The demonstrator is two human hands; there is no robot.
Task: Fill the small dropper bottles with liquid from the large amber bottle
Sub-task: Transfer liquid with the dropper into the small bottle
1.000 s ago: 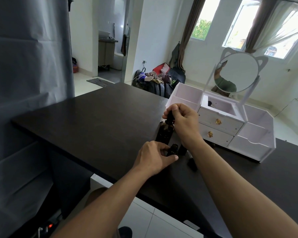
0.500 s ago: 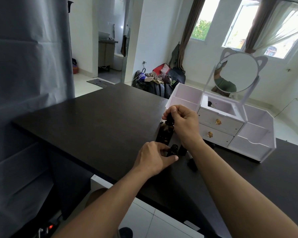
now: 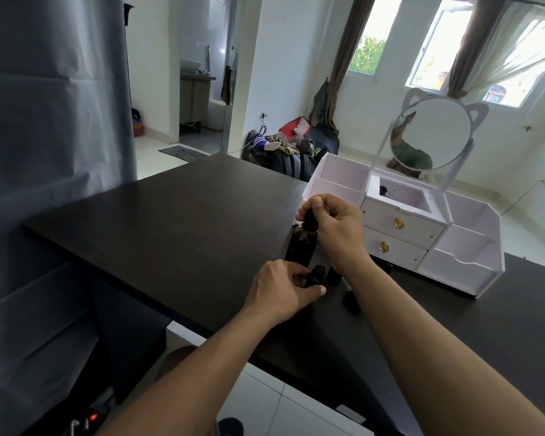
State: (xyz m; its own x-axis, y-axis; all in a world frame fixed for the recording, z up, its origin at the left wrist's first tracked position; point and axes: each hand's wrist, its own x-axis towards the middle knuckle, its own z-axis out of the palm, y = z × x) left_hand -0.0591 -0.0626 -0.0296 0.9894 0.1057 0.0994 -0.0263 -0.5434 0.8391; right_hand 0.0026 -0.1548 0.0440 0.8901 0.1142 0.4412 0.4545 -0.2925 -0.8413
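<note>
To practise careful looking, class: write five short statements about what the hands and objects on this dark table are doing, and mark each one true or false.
1. The right hand pinches the black top of the large amber bottle. True.
2. The left hand lies flat on the table, touching nothing. False: its grip is closed on a small dropper bottle.
3. The large amber bottle lies on its side. False: it stands upright.
4. A white organiser with two gold-knobbed drawers and a cat-eared mirror stands beyond the right hand. True.
5. Both drawers are pulled open. False: both are shut.
</note>
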